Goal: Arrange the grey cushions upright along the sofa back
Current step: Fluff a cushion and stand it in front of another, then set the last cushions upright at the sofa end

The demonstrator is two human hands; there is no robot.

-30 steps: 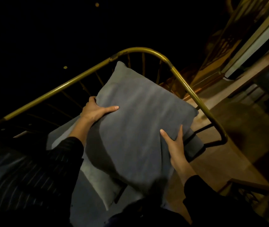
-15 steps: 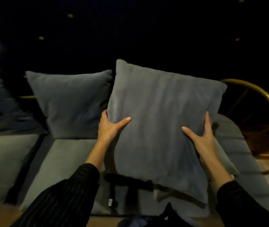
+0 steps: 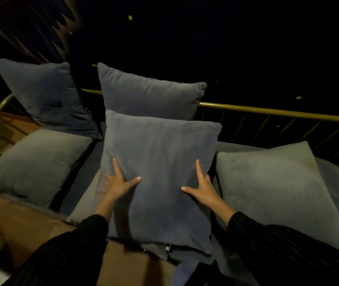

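I hold a large grey cushion [image 3: 160, 162] in front of me over the middle of the sofa. My left hand [image 3: 119, 182] grips its left edge and my right hand [image 3: 202, 186] grips its right edge, thumbs on the front face. Behind it a second grey cushion [image 3: 148, 93] stands upright against the brass back rail [image 3: 278, 113]. A third, darker cushion [image 3: 45, 93] leans upright at the back left corner. The rail section to the right has no cushion against it.
Paler grey seat cushions lie flat on the left [image 3: 34, 164] and on the right [image 3: 276, 188]. A brown wooden floor [image 3: 26, 221] runs along the sofa's front. Beyond the rail everything is dark.
The view has swung left from the sofa's right end to its middle. The held cushion has come down in front of the upright middle cushion, with my hands now lower on its sides.
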